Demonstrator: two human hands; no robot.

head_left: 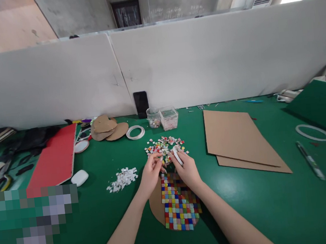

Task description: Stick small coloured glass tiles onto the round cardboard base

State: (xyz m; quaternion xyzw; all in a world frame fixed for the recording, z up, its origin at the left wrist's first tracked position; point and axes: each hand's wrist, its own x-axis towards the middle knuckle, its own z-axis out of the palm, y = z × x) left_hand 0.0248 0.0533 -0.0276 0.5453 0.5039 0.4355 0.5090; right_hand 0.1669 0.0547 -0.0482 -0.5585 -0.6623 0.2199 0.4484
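Both hands meet over a heap of small coloured mosaic tiles [154,148]. My left hand [150,171] is closed in a pinch at the heap's near edge; what sits between its fingertips is too small to make out. In my right hand [188,171] is a curved white band, which looks like a narrow roll of tape [178,156]. Just below the hands lies a round cardboard piece [156,206], mostly covered by rows of colourful square tiles [178,207]. Its left side is bare cardboard, and the right hand and forearm hide part of its upper right.
White scraps [124,179] lie left of the hands. Behind stand two clear containers [169,118], a phone [141,104] and a white tape ring [135,132]. Cardboard sheets [237,141] and a pen [310,160] are right; cardboard discs [117,131] and a red board [54,158], left.
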